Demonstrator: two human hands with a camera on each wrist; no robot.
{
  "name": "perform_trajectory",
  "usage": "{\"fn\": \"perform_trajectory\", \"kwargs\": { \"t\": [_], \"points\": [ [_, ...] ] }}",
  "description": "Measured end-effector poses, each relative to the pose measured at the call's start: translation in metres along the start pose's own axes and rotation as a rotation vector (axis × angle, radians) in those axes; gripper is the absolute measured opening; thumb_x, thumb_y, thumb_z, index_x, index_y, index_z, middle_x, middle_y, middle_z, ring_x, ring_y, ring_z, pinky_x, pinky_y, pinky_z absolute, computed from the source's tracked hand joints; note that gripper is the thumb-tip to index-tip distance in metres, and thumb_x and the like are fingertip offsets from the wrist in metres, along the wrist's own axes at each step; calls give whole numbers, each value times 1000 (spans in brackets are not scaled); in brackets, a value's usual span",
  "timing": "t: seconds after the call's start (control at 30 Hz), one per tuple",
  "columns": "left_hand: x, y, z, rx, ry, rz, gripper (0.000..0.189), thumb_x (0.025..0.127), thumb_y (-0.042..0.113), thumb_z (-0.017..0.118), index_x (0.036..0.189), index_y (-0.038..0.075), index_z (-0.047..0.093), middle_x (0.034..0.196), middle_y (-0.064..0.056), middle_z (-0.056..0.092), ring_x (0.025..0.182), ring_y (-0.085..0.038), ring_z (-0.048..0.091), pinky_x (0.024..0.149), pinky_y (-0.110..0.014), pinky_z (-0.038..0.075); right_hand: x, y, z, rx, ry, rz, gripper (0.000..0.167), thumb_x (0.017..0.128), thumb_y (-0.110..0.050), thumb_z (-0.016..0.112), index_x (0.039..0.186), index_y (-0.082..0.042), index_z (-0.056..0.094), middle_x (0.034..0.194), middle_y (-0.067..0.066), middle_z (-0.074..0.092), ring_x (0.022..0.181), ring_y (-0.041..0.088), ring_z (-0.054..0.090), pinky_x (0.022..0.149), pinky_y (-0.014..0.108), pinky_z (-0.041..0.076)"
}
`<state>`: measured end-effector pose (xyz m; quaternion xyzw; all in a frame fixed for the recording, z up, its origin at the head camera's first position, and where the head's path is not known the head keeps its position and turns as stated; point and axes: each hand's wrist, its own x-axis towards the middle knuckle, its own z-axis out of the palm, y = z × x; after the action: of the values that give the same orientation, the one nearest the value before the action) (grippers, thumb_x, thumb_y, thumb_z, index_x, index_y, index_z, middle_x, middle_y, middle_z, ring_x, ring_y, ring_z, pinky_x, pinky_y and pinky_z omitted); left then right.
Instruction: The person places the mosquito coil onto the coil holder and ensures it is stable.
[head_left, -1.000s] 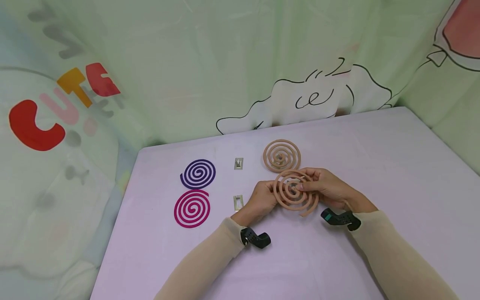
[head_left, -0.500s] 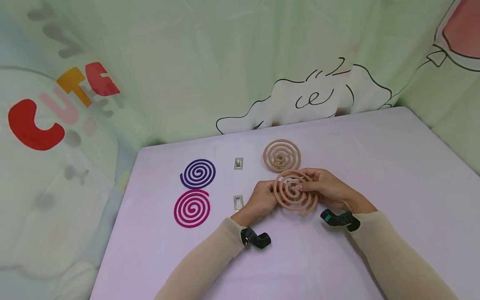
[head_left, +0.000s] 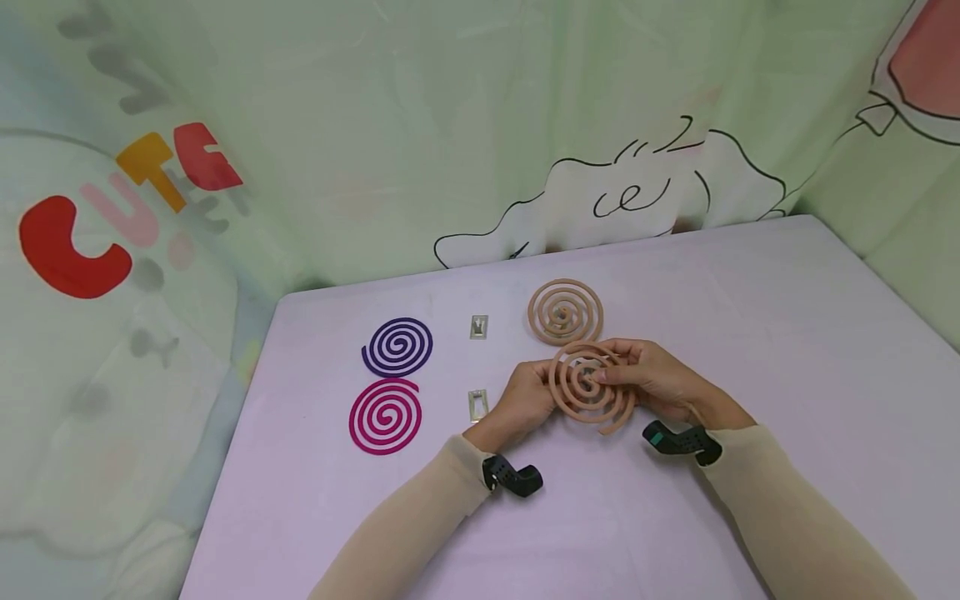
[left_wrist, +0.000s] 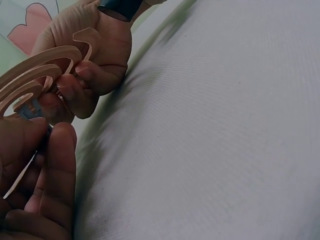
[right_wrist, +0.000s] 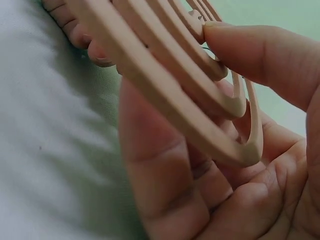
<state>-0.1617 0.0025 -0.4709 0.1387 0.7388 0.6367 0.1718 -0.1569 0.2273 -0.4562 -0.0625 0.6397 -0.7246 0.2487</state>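
A tan mosquito coil (head_left: 587, 382) is held up over the table, tilted. My right hand (head_left: 660, 375) pinches it, thumb on the front near the centre and fingers behind. In the right wrist view the thumb tip (right_wrist: 220, 35) presses the coil's inner turns. My left hand (head_left: 525, 398) reaches behind the coil. In the left wrist view, its thumb and finger pinch a small metal coil stand (left_wrist: 30, 109) against the coil's centre, mostly hidden by the fingers. Just beyond lies a second tan coil (head_left: 562, 315) with metal showing at its centre.
To the left on the lilac table (head_left: 300, 500) lie a purple coil (head_left: 399, 344) and a magenta coil (head_left: 386, 418), edges close together. Two flat metal stands, a far one (head_left: 478, 327) and a near one (head_left: 477, 393), lie between these and the tan coils. A printed curtain (head_left: 375, 167) hangs behind.
Both hands keep their hold on the tan coil and stand, with only very slight finger movement. The whole view shifts a few pixels; the things on the table stay put.
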Motion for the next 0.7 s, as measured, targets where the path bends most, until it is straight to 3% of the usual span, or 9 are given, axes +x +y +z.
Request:
{"fn": "perform_trajectory", "kwargs": {
  "t": [0.2,0.43,0.6,0.7],
  "points": [
    [0,-1,-1,-34,-5,-16,11,92,0,74,102,-3,76,84,-3,73,65,-6,51,57,-18,39,1,0,-1,-28,30,53,32,102,-5,65,132,1,57,98,3,74,77,11,69,64,27,59],
    [1,-2,-2,-117,-16,-47,12,98,0,66,104,-6,75,80,1,69,67,-6,56,60,-19,44,2,-1,-2,-68,50,75,44,102,-7,65,140,9,50,105,3,73,82,14,70,67,29,60],
    [2,0,-5,-247,-65,-136,35,111,19,48,119,-7,70,98,-10,76,81,-9,70,75,-25,60,1,-1,-3,-86,80,87,49,102,-10,65,142,11,46,107,2,72,84,14,69,68,29,59],
    [2,3,-6,-331,-79,-181,56,114,36,35,125,-10,65,109,-19,75,87,-11,71,84,-33,62,1,-2,-2,-85,91,93,49,102,-11,66,142,10,47,107,2,72,84,14,69,69,28,60]
  ]
}}
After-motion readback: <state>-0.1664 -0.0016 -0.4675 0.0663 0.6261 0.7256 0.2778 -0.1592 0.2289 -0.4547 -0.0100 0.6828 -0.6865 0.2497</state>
